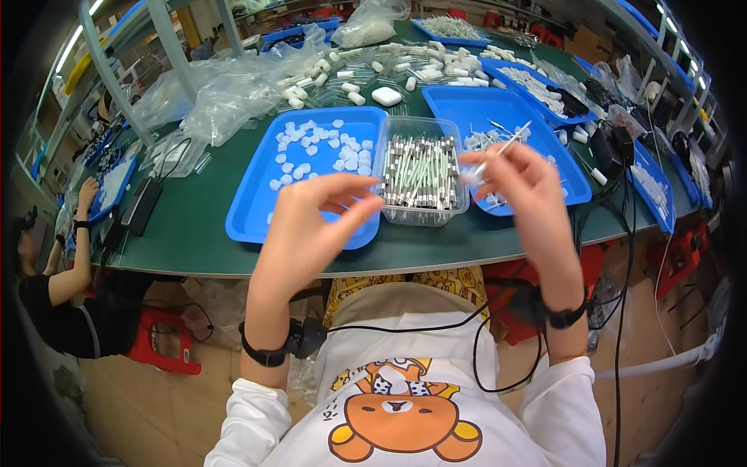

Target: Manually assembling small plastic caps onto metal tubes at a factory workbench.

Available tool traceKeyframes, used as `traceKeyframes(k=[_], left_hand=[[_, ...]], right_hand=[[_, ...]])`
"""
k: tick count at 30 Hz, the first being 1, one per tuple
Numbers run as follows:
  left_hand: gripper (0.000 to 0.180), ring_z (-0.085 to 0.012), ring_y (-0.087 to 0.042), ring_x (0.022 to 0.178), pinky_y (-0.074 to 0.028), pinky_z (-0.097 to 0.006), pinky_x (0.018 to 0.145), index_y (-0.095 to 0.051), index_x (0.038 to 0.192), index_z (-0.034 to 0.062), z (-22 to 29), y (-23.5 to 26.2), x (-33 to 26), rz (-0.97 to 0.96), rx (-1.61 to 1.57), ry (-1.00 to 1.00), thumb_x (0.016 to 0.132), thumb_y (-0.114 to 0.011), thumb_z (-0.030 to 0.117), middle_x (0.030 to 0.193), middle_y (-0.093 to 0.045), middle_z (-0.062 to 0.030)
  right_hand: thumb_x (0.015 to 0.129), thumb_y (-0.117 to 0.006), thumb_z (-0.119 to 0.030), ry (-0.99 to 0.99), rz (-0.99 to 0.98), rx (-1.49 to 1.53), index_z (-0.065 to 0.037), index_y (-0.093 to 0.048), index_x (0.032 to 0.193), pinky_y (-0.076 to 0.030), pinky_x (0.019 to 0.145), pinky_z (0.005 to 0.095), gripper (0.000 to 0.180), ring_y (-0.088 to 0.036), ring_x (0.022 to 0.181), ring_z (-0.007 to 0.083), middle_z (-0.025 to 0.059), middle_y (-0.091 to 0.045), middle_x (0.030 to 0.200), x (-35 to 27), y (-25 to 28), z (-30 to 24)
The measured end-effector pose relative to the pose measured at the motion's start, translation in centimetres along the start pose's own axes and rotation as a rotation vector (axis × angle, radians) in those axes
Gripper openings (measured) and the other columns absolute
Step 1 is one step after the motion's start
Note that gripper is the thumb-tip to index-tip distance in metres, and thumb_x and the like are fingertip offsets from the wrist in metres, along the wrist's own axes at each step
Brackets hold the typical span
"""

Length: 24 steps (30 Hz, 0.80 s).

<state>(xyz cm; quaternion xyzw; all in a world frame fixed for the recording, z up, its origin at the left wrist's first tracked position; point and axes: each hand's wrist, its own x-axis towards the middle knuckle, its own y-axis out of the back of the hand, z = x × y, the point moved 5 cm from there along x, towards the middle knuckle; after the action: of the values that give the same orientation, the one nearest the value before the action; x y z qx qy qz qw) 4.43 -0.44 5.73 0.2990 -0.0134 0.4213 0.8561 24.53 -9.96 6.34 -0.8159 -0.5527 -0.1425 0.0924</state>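
My left hand (pixel 315 222) hovers over the near right part of a blue tray (pixel 245 194) with small whitish translucent caps (pixel 350 159). Its thumb and fingers are apart, and nothing shows between them. At its fingertips stands a clear plastic box (pixel 420 216), full of thin rods with dark and silvery ends (pixel 424 167). My right hand (pixel 529 187) is closed on a thin rod with a white part (pixel 510 142), slanting up over the right blue tray (pixel 459 101). White pieces (pixel 486 140) lie in that tray, partly hidden by the hand.
White cylindrical pieces (pixel 350 87) and clear tubes spread across the back of the green table (pixel 187 226). Plastic bags (pixel 241 86) heap at the back left. Black adapters (pixel 611 152) and cables lie at the right. Another person (pixel 70 296) sits at the left.
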Motion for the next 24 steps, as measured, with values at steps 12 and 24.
traceKeyframes(k=[12, 24], left_hand=[[0.024, -0.0332, -0.059, 0.082, -0.047, -0.037, 0.074, -0.06, 0.097, -0.0027, -8.7, 1.9, 1.7, 0.321, 0.693, 0.045, 0.074, -0.061, 0.003, 0.09, -0.059, -0.0189], [0.015, -0.0179, -0.06, 0.067, -0.048, -0.028, 0.063, -0.058, 0.091, -0.0004, -6.5, 2.5, 2.3, 0.359, 0.317, -0.016, 0.075, -0.059, -0.001, 0.082, -0.062, -0.0115]], right_hand=[[0.073, -0.062, -0.002, 0.509, -0.468, -1.036, -0.002, -0.059, 0.092, -0.044, 0.078, 0.0378, 0.02, -0.053, 0.092, 0.0301, 0.0133, -0.056, 0.09, 3.6, -3.0, 0.1], [0.075, -0.062, -0.004, 0.665, -0.685, -1.141, -0.003, -0.056, 0.087, -0.044, 0.077, 0.0377, 0.013, -0.053, 0.09, 0.0292, 0.0102, -0.055, 0.087, 4.0, -6.9, 1.9]])
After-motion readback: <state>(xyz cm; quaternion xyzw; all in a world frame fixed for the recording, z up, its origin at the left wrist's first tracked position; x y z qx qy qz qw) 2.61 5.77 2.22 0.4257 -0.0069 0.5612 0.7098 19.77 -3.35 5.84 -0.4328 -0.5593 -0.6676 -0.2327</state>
